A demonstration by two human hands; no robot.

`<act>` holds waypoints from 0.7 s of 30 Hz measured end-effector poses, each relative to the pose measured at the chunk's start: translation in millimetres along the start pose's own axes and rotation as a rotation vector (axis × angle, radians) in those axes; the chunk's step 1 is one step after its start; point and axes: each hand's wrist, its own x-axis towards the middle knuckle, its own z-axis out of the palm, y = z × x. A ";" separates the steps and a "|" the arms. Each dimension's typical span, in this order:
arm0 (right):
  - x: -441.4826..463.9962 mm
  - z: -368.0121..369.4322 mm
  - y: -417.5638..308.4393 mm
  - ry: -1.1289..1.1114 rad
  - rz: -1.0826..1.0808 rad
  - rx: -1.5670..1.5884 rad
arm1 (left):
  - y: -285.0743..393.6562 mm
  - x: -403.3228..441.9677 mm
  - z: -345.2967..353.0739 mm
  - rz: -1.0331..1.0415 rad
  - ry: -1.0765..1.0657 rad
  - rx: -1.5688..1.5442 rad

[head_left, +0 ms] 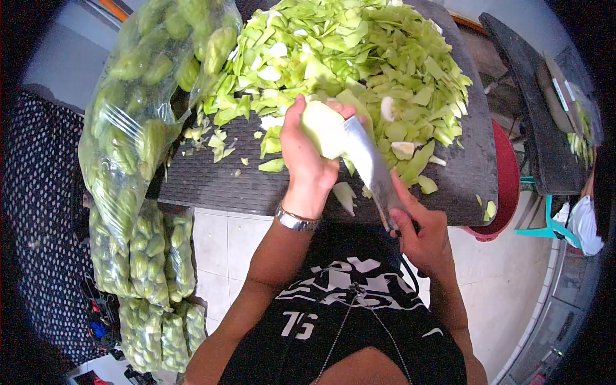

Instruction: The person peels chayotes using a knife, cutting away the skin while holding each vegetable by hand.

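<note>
My left hand (303,159) is wrapped round a pale, peeled chayote (321,130), holding it above the near side of a dark table (215,183). In my right hand (423,232) is the handle end of a broad-bladed knife (364,157). The blade reaches up and left, and its far end lies against the chayote's right side. A strip of green peel (351,102) shows just beyond the blade. Behind both hands spreads a large heap of green peelings (410,70), with some whitish pieces among them.
A clear plastic bag of whole green chayotes (128,122) leans at the table's left. Several more filled bags (147,256) are stacked below it. A red tub (504,186) stands under the table's right edge. Farther right are another dark table (545,141) and a teal stool (545,224).
</note>
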 end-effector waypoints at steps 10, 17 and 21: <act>1.4 -8.5 -8.2 -0.146 0.246 0.191 | -9.4 3.6 5.5 -0.075 -0.060 -0.119; 4.2 -11.3 0.4 -0.343 0.320 0.539 | -22.4 4.2 -3.5 0.085 -0.077 0.067; 8.3 -19.1 5.9 -0.433 0.373 0.882 | -18.5 1.6 13.0 0.124 0.173 0.101</act>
